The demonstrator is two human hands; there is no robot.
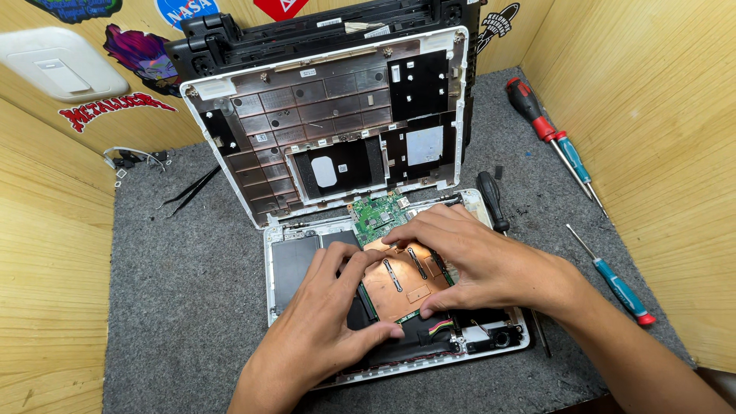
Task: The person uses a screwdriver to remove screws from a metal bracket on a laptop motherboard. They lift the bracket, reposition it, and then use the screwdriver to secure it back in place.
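Copper was the colour of the flat plate (402, 280) your hands were on, and it sat in the middle of the open white laptop base (270, 264) on the grey mat (184, 307). The plate lay flat, and its long side ran a little slanted, from near your left hand up toward the far right. It covered part of the green board (377, 215), which stuck out past its far edge. Your left hand (326, 326) came in from the bottom, palm down, with the fingers spread and bent over the near left edge of the plate and the thumb lying along its near side. Your right hand (479, 257) came in from the right, palm down, fingers stretched out flat over the far edge, and the thumb pressed on the near right corner. Neither hand pinched anything; both just lay on the plate. Behind the base, the keyboard cover (330, 123) stood up with its inside facing you. A black-handled screwdriver (491, 201) lay just right of the base, touching your right hand or close to it. Black tweezers (192, 189) lay well off to the left.
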